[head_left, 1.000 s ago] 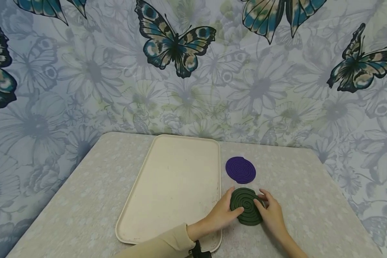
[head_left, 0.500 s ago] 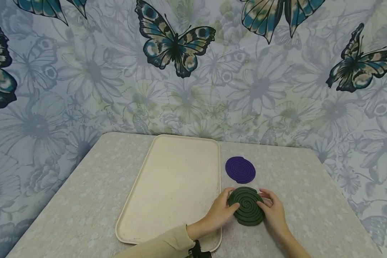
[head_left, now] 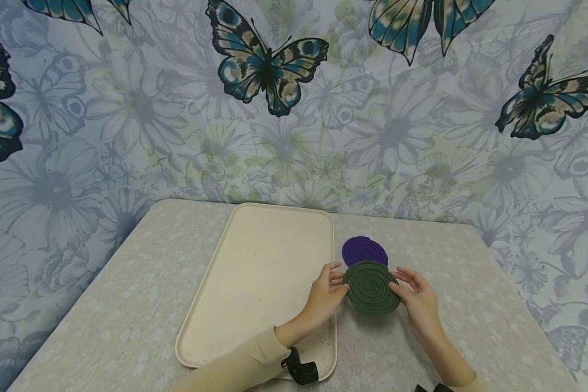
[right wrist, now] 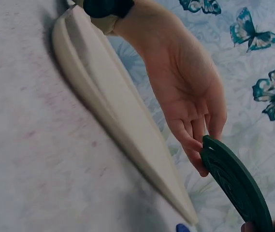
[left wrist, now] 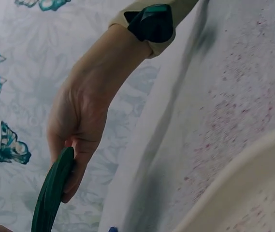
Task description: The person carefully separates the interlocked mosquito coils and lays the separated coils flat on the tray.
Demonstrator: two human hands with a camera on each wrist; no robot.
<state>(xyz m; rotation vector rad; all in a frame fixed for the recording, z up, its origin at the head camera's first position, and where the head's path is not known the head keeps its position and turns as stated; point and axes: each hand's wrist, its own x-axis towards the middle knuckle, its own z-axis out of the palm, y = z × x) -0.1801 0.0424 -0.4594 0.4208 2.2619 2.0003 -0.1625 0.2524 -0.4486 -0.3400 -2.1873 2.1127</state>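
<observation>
Both hands hold a round green coaster with a spiral pattern by its opposite edges. My left hand pinches its left edge between thumb and fingers. At the right edge my right hand pinches it, thumb on top. The wrist views show the coaster raised off the table and tilted. In the left wrist view, the right hand grips one end of it; the right wrist view shows the left hand at the other. Behind it lies a purple spiral coaster, its near edge covered by the green one.
A large cream tray lies on the table to the left, partly under the left forearm. The patterned tablecloth reaches back to a wall hanging printed with butterflies and flowers. Black cameras are strapped to the wrists.
The green coaster has been raised and moved away from the body, so it now overlaps the purple one in the head view. Both hands moved with it, the left farther out to the edge.
</observation>
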